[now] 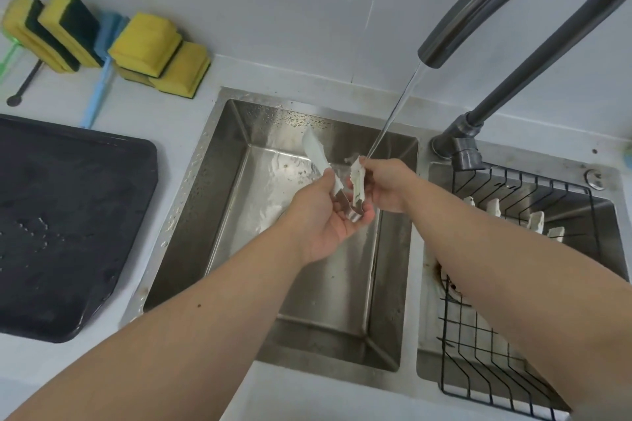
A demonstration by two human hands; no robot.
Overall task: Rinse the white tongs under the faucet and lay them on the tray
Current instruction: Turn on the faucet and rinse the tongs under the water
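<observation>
The white tongs (316,154) are spread open in a V over the left sink basin (236,161). My left hand (325,215) grips the hinge end and the left arm of the tongs. My right hand (384,183) pinches the white scalloped tip of the right arm. A thin stream of water falls from the dark grey faucet (455,27) onto that tip beside my right fingers. The black tray (68,222) lies on the counter to the left, wet with droplets.
Several yellow-and-green sponges (147,44) and a blue brush (99,85) lie at the back left of the counter. A black wire rack (513,188) with white utensils sits in the right basin. The faucet's base (461,147) stands between the basins.
</observation>
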